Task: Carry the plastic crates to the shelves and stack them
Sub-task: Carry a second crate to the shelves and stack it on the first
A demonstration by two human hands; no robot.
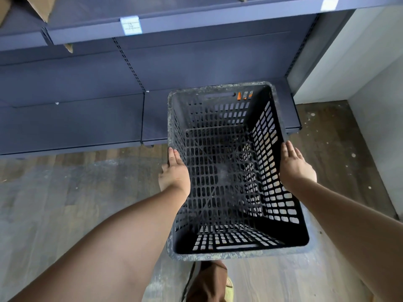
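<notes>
A black perforated plastic crate (220,171), empty and with a dusty rim, is held in the air in front of me. My left hand (174,171) grips its left rim and my right hand (294,164) grips its right rim, fingers wrapped over the outer walls. The crate's far end reaches over the front edge of the lowest dark blue shelf (72,123). A handle slot and small orange marks show on its far wall.
An upper blue shelf (174,25) with a white price label (130,25) hangs overhead, cardboard pieces (39,7) on it. A white wall (370,62) closes the right side. Wood-look floor (65,203) lies below, my foot (226,288) visible.
</notes>
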